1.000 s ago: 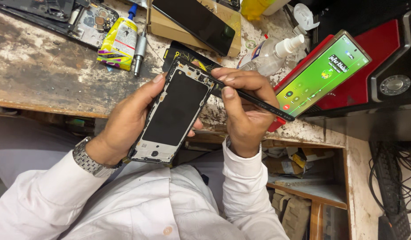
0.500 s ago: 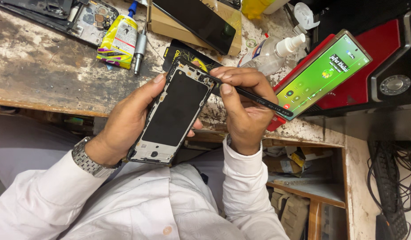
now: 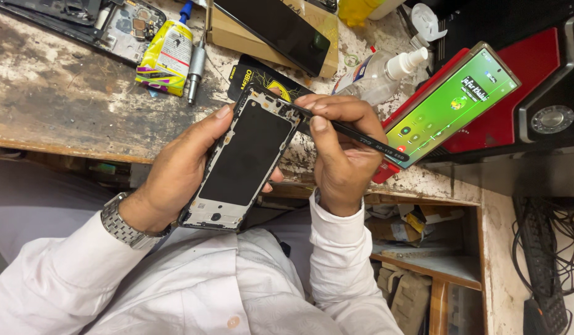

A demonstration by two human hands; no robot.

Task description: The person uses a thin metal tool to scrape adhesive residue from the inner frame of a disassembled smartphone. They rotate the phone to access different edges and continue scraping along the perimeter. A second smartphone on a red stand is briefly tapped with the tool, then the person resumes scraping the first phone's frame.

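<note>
Head view — left hand (image 3: 175,180) still grips the phone frame (image 3: 243,161), right hand (image 3: 339,155) keeps pinching black tweezers (image 3: 355,133) at its top edge.

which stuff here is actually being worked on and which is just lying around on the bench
In hand:
- phone frame, held by the left hand
- black tweezers, pinched in the right hand, tip at the frame's top edge

Lying about:
- yellow glue tube
- lit green phone, propped up
- spray bottle
- dark phone on a cardboard box
- metal tool
</note>
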